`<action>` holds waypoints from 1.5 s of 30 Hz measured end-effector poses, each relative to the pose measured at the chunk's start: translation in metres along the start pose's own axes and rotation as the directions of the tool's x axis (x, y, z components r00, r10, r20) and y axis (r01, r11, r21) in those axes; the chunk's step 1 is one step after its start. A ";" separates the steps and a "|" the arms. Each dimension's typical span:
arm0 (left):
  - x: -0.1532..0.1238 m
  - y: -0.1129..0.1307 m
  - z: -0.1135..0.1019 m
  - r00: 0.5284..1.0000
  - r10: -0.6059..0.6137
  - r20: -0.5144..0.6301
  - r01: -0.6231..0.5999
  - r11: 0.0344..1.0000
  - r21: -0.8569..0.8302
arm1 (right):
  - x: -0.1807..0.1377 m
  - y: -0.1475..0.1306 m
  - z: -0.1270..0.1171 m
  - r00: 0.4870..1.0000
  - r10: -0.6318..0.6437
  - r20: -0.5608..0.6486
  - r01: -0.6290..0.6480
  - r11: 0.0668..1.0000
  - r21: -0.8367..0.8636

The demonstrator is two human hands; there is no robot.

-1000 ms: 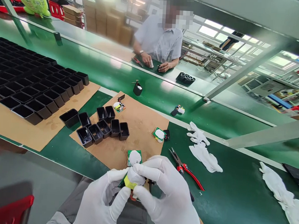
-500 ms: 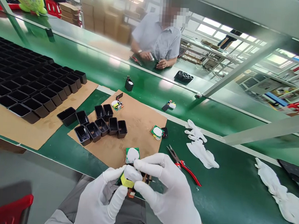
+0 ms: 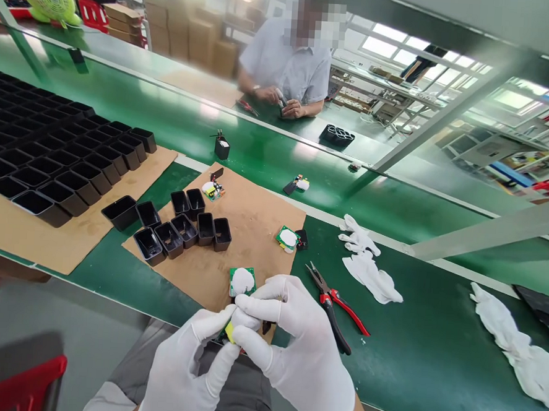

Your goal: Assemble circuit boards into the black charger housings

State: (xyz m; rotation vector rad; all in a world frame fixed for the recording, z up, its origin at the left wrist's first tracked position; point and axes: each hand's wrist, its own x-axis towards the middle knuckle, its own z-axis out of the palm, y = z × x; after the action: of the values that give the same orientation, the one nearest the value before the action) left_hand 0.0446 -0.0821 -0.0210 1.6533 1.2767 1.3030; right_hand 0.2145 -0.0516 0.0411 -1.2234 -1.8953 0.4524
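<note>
White-gloved left hand (image 3: 185,373) and right hand (image 3: 300,356) pinch a small yellow-topped part (image 3: 230,333) together at lower centre. Red-handled pliers (image 3: 336,305) lie just right; black cases (image 3: 180,227) sit on cardboard (image 3: 255,223) over the green worktop (image 3: 432,358).

Gloved hands (image 3: 247,352) around small yellow part (image 3: 231,333)

We see red-handled pliers (image 3: 336,305) on the green bench (image 3: 413,363) just right of the hands. A circuit board with white pad (image 3: 242,281) lies on brown cardboard (image 3: 255,217) just ahead of them. Loose black cases (image 3: 180,227) sit ahead-left, and rows of black cases (image 3: 49,154) far left. White gloves (image 3: 368,264) lie ahead-right, a white cloth (image 3: 512,350) far right. A co-worker (image 3: 287,70) sits across the belt.
</note>
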 end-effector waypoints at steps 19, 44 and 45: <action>0.003 -0.007 -0.001 0.998 0.048 0.043 -0.045 0.997 -0.058 | 0.005 0.009 -0.009 0.938 0.288 0.194 -0.344 0.845 0.409; 0.015 -0.034 0.016 0.930 0.354 -0.098 -0.345 0.934 0.096 | -0.044 0.009 0.072 0.875 0.465 -0.133 -0.377 0.828 0.415; 0.013 -0.034 0.012 0.939 0.333 -0.090 -0.323 0.940 0.106 | -0.043 0.013 0.070 0.873 0.469 -0.136 -0.375 0.823 0.426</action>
State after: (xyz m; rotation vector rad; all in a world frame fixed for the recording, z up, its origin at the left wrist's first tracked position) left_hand 0.0468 -0.0593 -0.0512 1.9462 1.1676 1.5692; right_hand 0.1752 -0.0747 -0.0290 -1.3555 -1.2422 0.8392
